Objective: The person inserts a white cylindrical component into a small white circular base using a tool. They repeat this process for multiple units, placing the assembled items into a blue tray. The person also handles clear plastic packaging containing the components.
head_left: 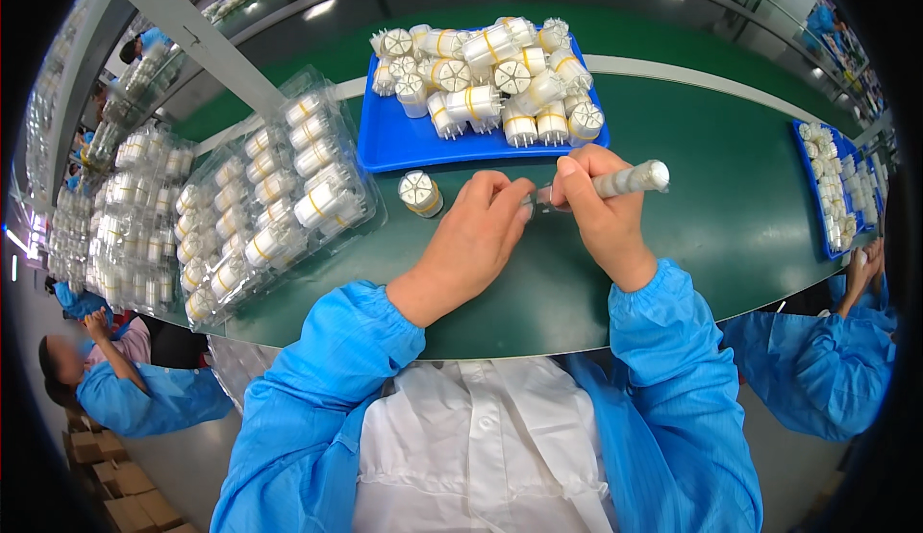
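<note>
My right hand (601, 216) grips a slim pen-like tool (630, 180) with a pale handle, its tip pointing left. My left hand (476, 235) pinches a small clear part (535, 201) at the tool's tip; the part is mostly hidden by my fingers. Both hands meet above the green table (731, 206). One white cylindrical part with a yellow band (420, 193) stands alone just left of my left hand. Behind it a blue tray (404, 144) carries a heap of several similar white parts (490, 76).
Clear plastic blister trays (279, 192) filled with white parts lie at the left, more stacks (135, 216) beyond them. Another blue tray (836, 187) of parts sits at the right, near a co-worker's blue sleeve (817, 360). Another person (106, 379) sits lower left.
</note>
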A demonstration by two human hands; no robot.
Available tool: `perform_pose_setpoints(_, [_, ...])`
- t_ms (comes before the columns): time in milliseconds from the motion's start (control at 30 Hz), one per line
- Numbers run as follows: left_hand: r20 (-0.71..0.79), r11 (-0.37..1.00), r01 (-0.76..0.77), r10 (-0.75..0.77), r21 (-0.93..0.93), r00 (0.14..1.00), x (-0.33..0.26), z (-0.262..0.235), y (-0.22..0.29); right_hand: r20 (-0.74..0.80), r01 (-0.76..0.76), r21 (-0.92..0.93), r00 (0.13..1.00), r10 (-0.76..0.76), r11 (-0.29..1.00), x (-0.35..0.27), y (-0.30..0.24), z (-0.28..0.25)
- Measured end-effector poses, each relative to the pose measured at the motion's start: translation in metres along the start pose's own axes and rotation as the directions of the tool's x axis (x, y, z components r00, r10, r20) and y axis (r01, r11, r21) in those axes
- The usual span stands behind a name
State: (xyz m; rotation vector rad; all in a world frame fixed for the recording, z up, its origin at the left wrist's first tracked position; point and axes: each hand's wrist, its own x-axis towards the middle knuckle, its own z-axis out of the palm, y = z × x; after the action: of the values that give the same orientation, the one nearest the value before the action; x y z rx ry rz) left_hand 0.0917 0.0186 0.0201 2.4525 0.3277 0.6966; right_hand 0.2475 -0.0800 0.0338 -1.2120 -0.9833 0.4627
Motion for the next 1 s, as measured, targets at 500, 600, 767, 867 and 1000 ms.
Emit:
perform_pose_setpoints(500, [-0.016,0.996,0.039,-0.041,-0.082,0.999,-0.014,-0.003,-0.014,0.108,-0.080,0.067,0.991,0.073,0.995,-0.005,0.002,0.005])
perform_pose_setpoints(600, [-0.009,0.994,0.053,-0.054,-0.099,0.999,-0.014,0.000,-0.014,0.136,-0.108,0.024,0.985,0.103,0.994,-0.004,0.004,0.005])
perform_pose_setpoints(767, [-0.049,0.997,0.077,-0.078,-0.025,0.996,-0.012,-0.002,-0.008,0.155,-0.096,-0.040,0.983,0.101,0.995,-0.010,0.011,0.010])
perform_pose_setpoints(867, [-0.045,0.995,0.081,-0.083,-0.049,0.995,-0.014,-0.001,-0.009,0.148,-0.111,0.061,0.984,0.101,0.992,-0.008,0.005,0.011])
perform_pose_setpoints(1000, [-0.038,0.989,0.080,-0.085,-0.121,0.996,-0.015,-0.001,-0.008,0.073,-0.057,0.101,0.996,0.050,0.993,-0.006,-0.001,0.007])
